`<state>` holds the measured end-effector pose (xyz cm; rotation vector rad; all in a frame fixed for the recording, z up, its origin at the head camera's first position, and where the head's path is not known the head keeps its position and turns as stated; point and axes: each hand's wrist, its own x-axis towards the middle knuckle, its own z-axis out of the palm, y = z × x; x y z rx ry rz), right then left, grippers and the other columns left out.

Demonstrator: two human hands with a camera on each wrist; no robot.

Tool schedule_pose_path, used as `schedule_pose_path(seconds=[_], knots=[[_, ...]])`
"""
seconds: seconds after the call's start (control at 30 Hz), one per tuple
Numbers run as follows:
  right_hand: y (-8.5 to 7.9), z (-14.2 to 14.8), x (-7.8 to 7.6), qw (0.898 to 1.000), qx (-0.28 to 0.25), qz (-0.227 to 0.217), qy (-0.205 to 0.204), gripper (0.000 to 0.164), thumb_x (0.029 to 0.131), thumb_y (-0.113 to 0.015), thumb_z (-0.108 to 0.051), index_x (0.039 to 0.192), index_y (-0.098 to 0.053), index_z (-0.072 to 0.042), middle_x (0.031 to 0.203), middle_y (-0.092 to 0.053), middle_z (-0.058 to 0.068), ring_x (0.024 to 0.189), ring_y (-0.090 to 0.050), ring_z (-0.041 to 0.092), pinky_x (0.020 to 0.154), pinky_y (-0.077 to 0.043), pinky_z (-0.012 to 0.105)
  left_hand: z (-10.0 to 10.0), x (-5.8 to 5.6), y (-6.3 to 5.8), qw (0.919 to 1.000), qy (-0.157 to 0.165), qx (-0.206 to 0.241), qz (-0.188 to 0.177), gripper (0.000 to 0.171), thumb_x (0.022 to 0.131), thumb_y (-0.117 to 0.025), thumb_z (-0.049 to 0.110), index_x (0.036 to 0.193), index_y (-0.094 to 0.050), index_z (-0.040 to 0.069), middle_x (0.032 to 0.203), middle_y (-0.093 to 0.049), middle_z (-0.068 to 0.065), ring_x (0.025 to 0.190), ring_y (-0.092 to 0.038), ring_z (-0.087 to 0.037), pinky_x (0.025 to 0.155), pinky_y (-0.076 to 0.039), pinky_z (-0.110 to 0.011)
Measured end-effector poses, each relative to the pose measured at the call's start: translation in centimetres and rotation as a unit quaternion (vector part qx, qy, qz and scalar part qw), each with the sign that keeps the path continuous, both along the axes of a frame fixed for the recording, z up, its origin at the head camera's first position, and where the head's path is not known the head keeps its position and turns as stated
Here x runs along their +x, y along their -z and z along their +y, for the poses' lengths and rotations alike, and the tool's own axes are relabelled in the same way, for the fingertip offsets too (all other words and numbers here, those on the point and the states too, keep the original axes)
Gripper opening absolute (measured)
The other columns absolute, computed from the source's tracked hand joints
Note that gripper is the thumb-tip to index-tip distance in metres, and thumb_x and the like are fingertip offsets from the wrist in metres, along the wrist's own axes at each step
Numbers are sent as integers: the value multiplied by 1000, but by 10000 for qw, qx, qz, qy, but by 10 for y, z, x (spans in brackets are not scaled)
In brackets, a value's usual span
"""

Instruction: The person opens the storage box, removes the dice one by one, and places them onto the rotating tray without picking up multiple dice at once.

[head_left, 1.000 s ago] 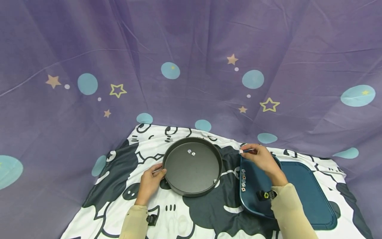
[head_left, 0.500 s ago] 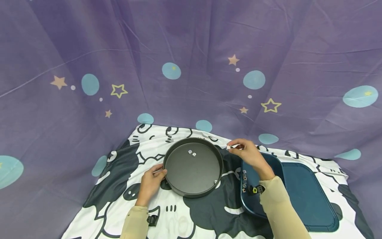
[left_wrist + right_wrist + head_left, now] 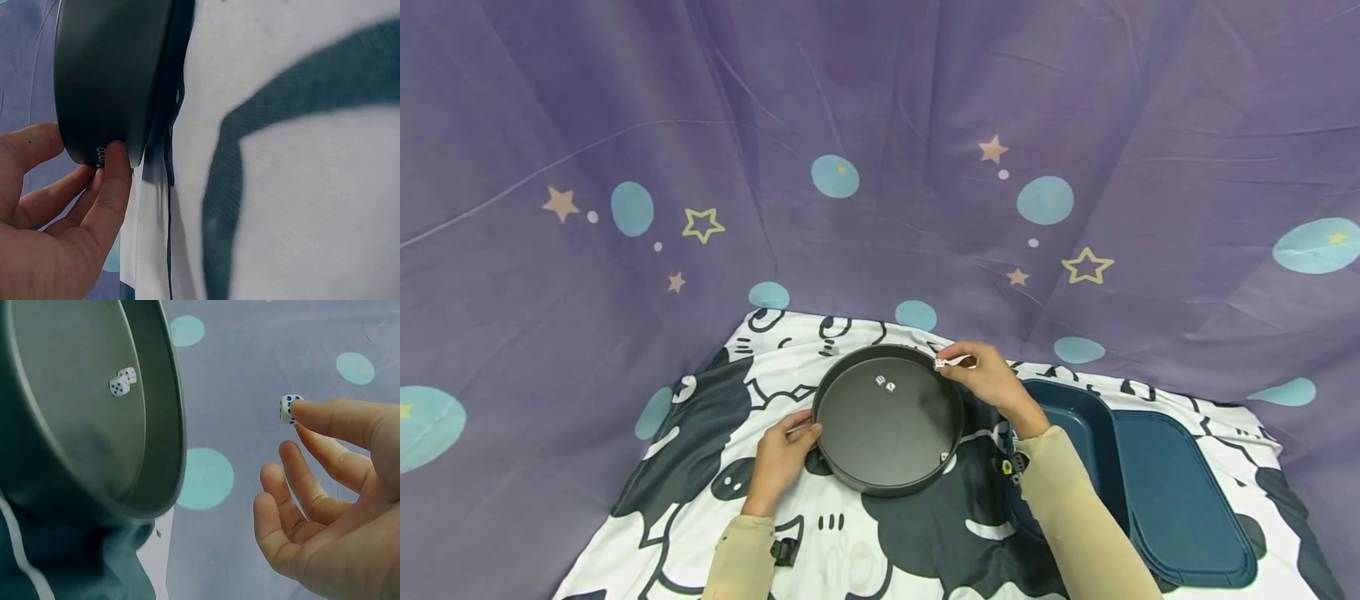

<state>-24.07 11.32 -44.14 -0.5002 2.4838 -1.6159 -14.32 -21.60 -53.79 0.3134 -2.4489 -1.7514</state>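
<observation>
A round dark grey pan (image 3: 887, 437) lies in the middle of the patterned cloth. My left hand (image 3: 781, 458) holds it at its left side, thumb by the rim and fingers against the outer wall; the left wrist view shows the fingers (image 3: 115, 172) at the wall. My right hand (image 3: 988, 379) pinches a white die (image 3: 289, 409) with blue pips between thumb and forefinger, near the pan's upper right rim. Inside the pan, two dice (image 3: 885, 384) sit close together towards the back, and another die (image 3: 943, 457) is by the right wall.
Right of the pan stands a dark blue rectangular container (image 3: 1118, 475), partly hidden by my right forearm. A flat blue lid or tray (image 3: 1195, 500) lies beside it. Behind the cloth (image 3: 842, 542) hangs a purple curtain (image 3: 880, 250) with stars and spots.
My right hand has moved left with its die, from above the blue container to the pan's rim. The left hand stays on the pan, and the dice inside have not moved.
</observation>
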Motion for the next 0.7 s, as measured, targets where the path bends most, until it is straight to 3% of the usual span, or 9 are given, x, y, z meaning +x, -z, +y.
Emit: schedule_pose_path(seconds=[0.1,0.23,0.4,0.6,0.7], knots=[[1,-11,-4,10000,-30,64,-42,19,91,-73,-7,110,-74,-7,109,-68,9,89,-63,33,76,-57,49,-1,0,0,10000,-5,-29,11,34,95,-71,15,126,-68,1,120,-69,-16,106,-69,-25,82,-59,-25],[2,-25,-7,9998,-68,121,-141,19,91,-72,-5,110,-74,-5,107,-68,10,87,-63,32,72,-56,40,0,1,-1,10000,-10,-26,33,34,95,-71,14,125,-68,0,120,-69,-17,106,-69,-26,82,-59,-26],[7,-41,-10,9994,-227,63,-264,20,91,-73,-4,110,-73,-1,107,-68,13,87,-64,35,75,-57,43,0,2,-2,10000,-21,-27,33,34,95,-71,14,125,-67,0,120,-69,-17,106,-69,-27,82,-60,-27],[16,-57,-14,9995,-205,-25,-247,18,90,-74,-4,107,-75,-5,104,-69,7,87,-65,22,76,-56,33,0,2,-1,10000,-29,-53,53,34,95,-71,14,125,-67,0,115,-71,-16,104,-70,-26,81,-60,-27],[21,-62,-16,9991,-322,-71,-278,18,89,-74,-1,107,-74,-2,102,-69,8,85,-65,18,76,-56,31,-1,2,0,9999,-24,-81,64,34,95,-71,14,125,-67,0,113,-71,-16,104,-70,-26,81,-60,-27]])
